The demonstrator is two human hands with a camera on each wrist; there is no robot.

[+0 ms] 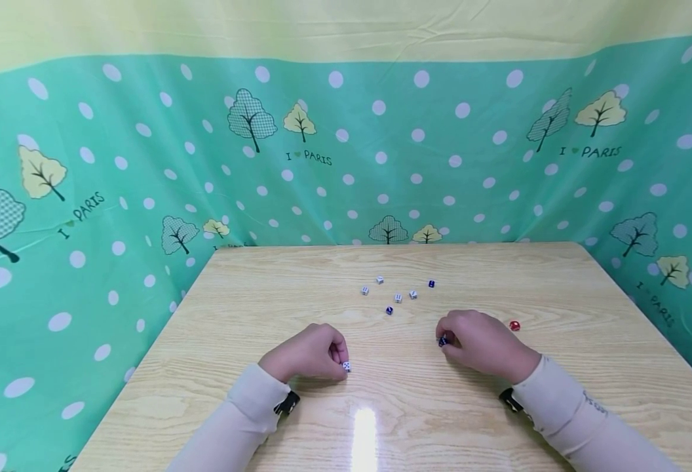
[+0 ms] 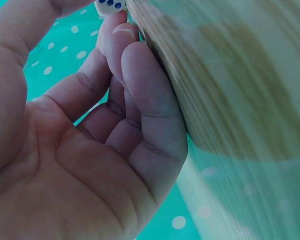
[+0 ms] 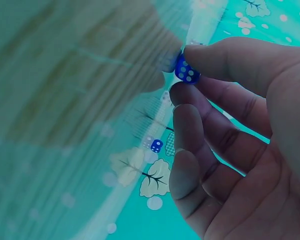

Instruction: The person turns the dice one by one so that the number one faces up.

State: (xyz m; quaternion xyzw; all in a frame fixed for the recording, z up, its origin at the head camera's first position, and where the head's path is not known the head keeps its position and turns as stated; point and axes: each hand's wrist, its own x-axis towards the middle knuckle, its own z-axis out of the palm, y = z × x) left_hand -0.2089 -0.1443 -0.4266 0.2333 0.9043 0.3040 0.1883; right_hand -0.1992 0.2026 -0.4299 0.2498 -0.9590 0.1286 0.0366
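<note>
My left hand (image 1: pixel 313 354) is low over the near left part of the table and pinches a white die (image 1: pixel 346 367) between thumb and index fingertip. In the left wrist view this die (image 2: pixel 110 6) shows blue pips at the top edge, the other fingers curled below it. To the right, my right hand (image 1: pixel 480 344) holds a blue die (image 1: pixel 443 341) by thumb and fingertips, close to the tabletop. White pips face the camera on that die (image 3: pixel 187 70) in the right wrist view. A red die (image 1: pixel 514 325) lies just beyond the right hand's knuckles.
Farther back on the wooden table (image 1: pixel 275 282) are several white dice (image 1: pixel 398 298), one blue die (image 1: pixel 389 311) nearer and another blue die (image 1: pixel 431 284) behind. A green dotted curtain (image 1: pixel 322 190) encloses the back and both sides.
</note>
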